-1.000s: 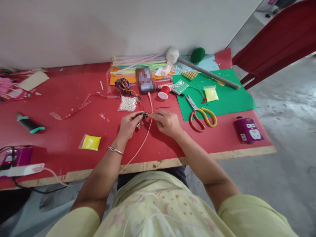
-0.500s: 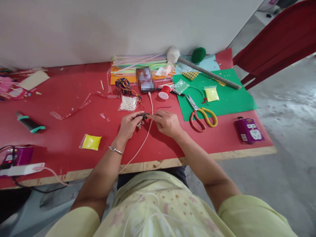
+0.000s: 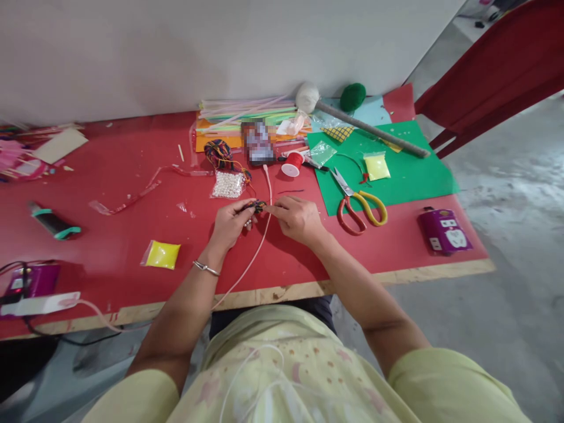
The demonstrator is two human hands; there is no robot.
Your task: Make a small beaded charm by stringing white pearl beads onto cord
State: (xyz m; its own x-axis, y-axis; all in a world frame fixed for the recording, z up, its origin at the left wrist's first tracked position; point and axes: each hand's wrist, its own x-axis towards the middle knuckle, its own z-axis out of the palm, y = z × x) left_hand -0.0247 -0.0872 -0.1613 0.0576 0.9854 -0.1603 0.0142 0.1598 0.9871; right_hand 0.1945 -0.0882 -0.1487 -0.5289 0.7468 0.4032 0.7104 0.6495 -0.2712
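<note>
My left hand (image 3: 230,223), a bangle on its wrist, pinches a small dark multicoloured thread piece (image 3: 259,206) with pearl-like beads (image 3: 248,224) hanging under it. From the other side my right hand (image 3: 299,218) is closed, thumb and forefinger pressed together at the end of the same piece; the strand between these fingertips is too fine to make out clearly. A pale charging cable (image 3: 259,247) runs between the hands to a phone (image 3: 259,144). Just beyond my left hand lie a bag of white beads (image 3: 228,184) and a bundle of multicoloured thread (image 3: 219,154).
Scissors (image 3: 352,200) lie on a green sheet (image 3: 409,176), near a red thread spool (image 3: 292,164). A yellow packet (image 3: 162,255) and a cutter knife (image 3: 55,223) are at left. A purple box (image 3: 445,231) stands near the right edge of the red table (image 3: 110,176).
Both hands stay in nearly the same place, with the thread piece still between them. The view has shifted very slightly.
</note>
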